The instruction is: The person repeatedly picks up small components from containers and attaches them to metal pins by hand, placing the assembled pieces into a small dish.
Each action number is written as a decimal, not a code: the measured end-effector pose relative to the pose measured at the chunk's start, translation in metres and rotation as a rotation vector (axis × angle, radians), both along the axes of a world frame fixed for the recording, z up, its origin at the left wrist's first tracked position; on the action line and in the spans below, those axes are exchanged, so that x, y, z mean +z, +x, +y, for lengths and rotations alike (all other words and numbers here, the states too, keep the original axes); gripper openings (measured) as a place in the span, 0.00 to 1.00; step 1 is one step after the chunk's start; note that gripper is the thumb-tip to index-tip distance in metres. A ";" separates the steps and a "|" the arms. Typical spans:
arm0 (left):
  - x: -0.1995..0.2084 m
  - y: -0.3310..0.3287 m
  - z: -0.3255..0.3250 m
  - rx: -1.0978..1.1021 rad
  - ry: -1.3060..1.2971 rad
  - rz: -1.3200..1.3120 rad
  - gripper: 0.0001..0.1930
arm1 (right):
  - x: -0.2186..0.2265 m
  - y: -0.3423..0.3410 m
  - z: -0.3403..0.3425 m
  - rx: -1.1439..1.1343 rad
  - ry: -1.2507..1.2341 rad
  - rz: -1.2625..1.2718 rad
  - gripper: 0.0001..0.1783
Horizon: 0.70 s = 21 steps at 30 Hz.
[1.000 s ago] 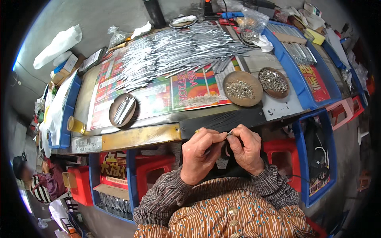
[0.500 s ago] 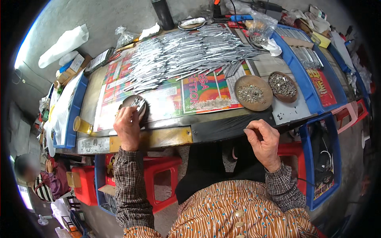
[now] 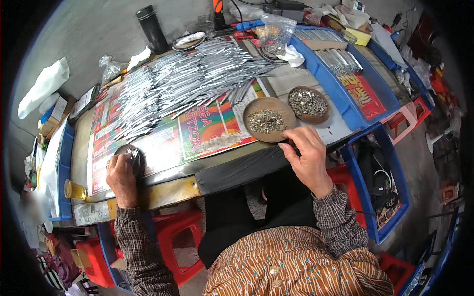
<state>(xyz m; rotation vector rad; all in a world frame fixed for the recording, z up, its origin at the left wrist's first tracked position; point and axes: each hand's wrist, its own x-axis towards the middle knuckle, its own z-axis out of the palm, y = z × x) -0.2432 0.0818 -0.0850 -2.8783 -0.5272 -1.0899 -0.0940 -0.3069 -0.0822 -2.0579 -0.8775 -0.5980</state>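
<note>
I note right hand (image 3: 307, 159), right of centre, nearer tan bowl (image 3: 260, 102); parts (image 3: 266, 121) heaped just upper left of it, no common axis. Thumb, forefinger apart. Left hand (image 3: 122, 181), left of frame, at dark bowl (image 3: 140, 160); grip hidden, cannot tell. Counted: one tan bowl, one dark, one brown bowl (image 3: 314, 119); parts too many.

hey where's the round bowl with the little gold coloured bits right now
In the head view, the round bowl is right of centre near the table's front edge, just left of the bowl of silvery parts, its near rim by the right hand.
</note>
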 end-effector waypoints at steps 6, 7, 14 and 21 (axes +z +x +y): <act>0.005 0.006 -0.019 0.031 -0.008 -0.014 0.04 | -0.003 0.010 -0.005 -0.071 -0.165 -0.068 0.20; 0.007 0.005 -0.025 0.019 -0.022 -0.045 0.04 | -0.002 0.010 -0.004 -0.068 -0.179 -0.059 0.22; 0.014 0.016 -0.073 -0.179 -0.099 -0.036 0.06 | 0.002 0.010 -0.001 -0.055 -0.247 -0.066 0.22; 0.015 0.032 -0.106 -0.342 -0.141 -0.033 0.09 | 0.000 0.011 0.000 -0.028 -0.204 -0.005 0.19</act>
